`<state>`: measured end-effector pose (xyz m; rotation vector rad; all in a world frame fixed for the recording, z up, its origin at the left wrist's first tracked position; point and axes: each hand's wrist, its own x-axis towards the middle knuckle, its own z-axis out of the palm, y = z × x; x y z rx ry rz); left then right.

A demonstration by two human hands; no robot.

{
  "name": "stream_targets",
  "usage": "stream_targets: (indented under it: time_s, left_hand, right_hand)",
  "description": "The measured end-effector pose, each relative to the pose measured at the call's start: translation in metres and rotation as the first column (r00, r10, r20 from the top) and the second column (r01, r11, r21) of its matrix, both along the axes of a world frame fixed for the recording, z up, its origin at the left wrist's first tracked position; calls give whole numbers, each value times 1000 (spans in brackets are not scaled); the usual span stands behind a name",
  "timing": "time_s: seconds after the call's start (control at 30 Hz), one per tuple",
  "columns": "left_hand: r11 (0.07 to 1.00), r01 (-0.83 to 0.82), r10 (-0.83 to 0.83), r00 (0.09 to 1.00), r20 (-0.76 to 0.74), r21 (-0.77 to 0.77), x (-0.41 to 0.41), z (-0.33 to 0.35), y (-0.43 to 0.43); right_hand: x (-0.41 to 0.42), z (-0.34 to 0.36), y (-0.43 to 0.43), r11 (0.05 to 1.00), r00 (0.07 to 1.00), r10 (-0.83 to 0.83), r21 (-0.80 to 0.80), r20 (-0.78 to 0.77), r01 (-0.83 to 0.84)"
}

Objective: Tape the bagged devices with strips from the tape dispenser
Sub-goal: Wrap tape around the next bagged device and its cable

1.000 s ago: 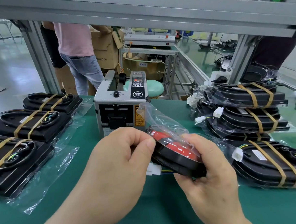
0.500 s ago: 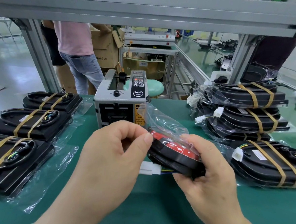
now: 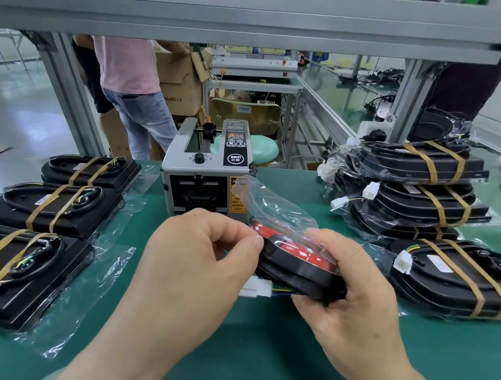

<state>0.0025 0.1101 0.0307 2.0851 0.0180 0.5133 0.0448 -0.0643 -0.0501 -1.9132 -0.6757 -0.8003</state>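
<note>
Head view: held up off the green desk (image 3: 254,352), just in front of the tape dispenser (image 3: 206,175), one bagged device (image 3: 304,270), black round the rim with a red face. Closed in a pinch, the grip of the left hand (image 3: 201,261), thumb and finger on the near-left edge of the device through the clear bag (image 3: 274,206). Wrapped round the lower right end, the grip of the right hand (image 3: 348,298), thumb on top and fingers curled under. Probably light, going by how easily carried between two hands. Hard and stiff in the black shell, so not likely to bend when squeezed. Slippery on the outside, though, because of the thin soft plastic, likely to slide and crinkle over the shell. Best taken by the hard rim at both ends, with the loose plastic pulled flat first. Never by the floppy bag top, nor by the white plug (image 3: 256,289) and its thin wires, likely the weakest bits. Lying tilted, long way running from far left down to near right, red face turned up and a bit toward the dispenser. Loose bag end sticking up and back, plug poking out low on the left. No tape strip to be seen on it yet, nor in either hand. Already wrapped with tan strips: flat devices (image 3: 51,203) on the left of the desk and a pile (image 3: 415,190) on the right.
</note>
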Motion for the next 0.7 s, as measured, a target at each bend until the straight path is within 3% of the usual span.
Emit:
stream_targets:
  time_s: [0.33, 0.57, 0.7]
  left_hand:
    - [995, 100, -101, 995, -4, -29, 0, 3, 2]
    - [1000, 18, -18, 1000, -2, 6, 0, 2, -1]
    - [999, 50, -49, 998, -31, 15, 1, 5, -2]
  right_hand:
    - [0, -1, 1, 1000, 1000, 4, 14, -15, -4]
    - [0, -1, 1, 1000, 1000, -6, -5, -5, 6]
    - [0, -1, 1, 1000, 1000, 11, -3, -10, -11]
